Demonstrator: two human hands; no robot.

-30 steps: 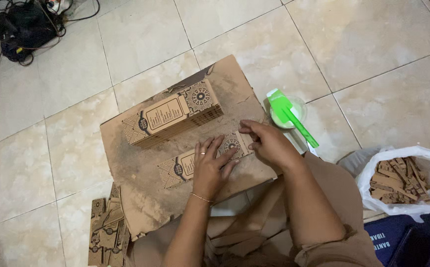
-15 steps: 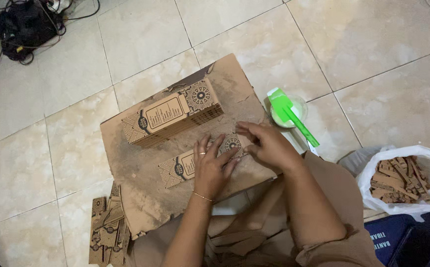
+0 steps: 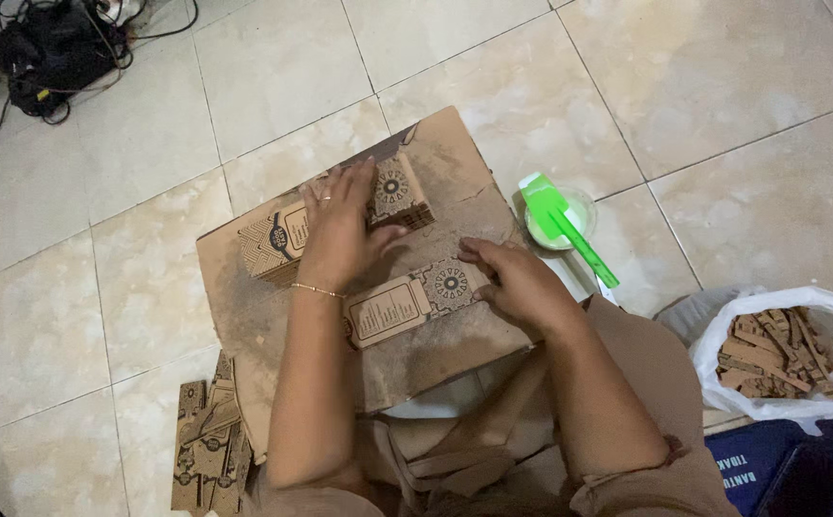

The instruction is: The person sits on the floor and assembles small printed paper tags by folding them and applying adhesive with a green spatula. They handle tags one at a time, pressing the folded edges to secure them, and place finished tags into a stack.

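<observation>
left hand [image 3: 344, 235]: has left the flat panel, now spread flat on the assembled box [image 3: 335, 225] farther back
right hand [image 3: 517, 282]: stays, fingers pressing the flat panel's [image 3: 407, 302] end
both pieces: on the cardboard sheet [image 3: 455, 168] on the floor

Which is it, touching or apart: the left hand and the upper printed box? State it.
Touching. The head view shows the left hand lying flat on top of the upper printed box, palm and fingers covering its middle with no gap.
</observation>
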